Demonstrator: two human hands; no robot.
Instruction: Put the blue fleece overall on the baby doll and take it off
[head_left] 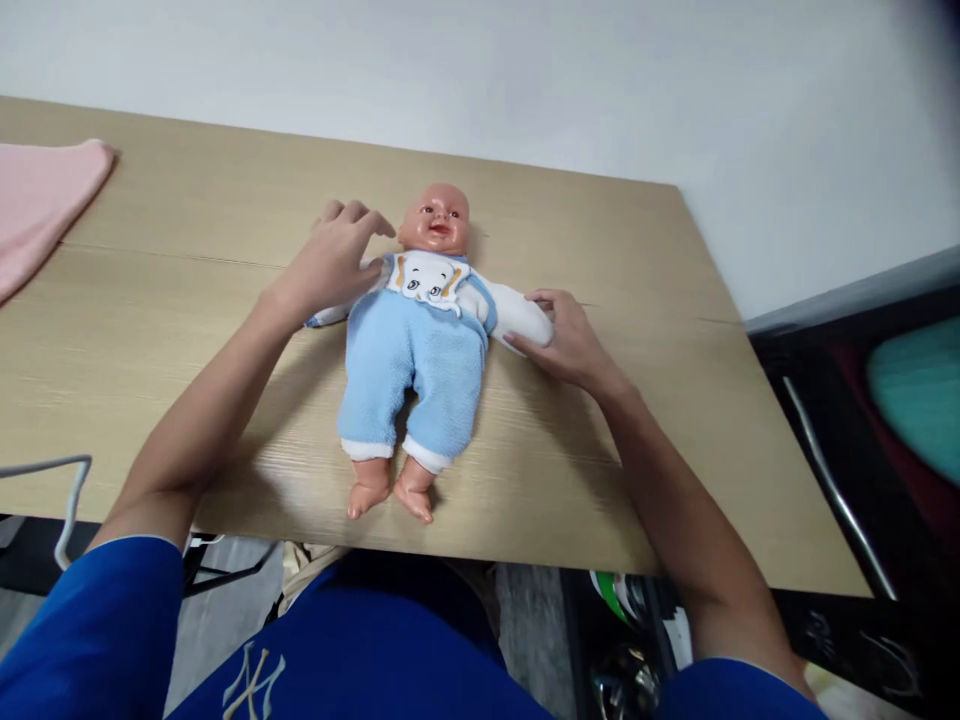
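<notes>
A baby doll (420,345) lies face up on the wooden table, its head toward the wall and its bare feet toward me. It wears light blue trousers and a white and blue top with a cartoon face on the chest. My right hand (566,338) is closed around the end of the doll's white, padded arm (515,314), stretched out to the right. Over the doll's other arm hovers my left hand (339,256), fingers apart and slightly curled. Its thumb is near the doll's shoulder; whether it touches the cloth I cannot tell.
The table (600,470) meets a pale wall (525,80) at the back. A pink cloth (45,205) lies at the far left. A grey cable (75,490) curves at the left edge. Beyond the right edge are dark furniture and a teal object (919,400).
</notes>
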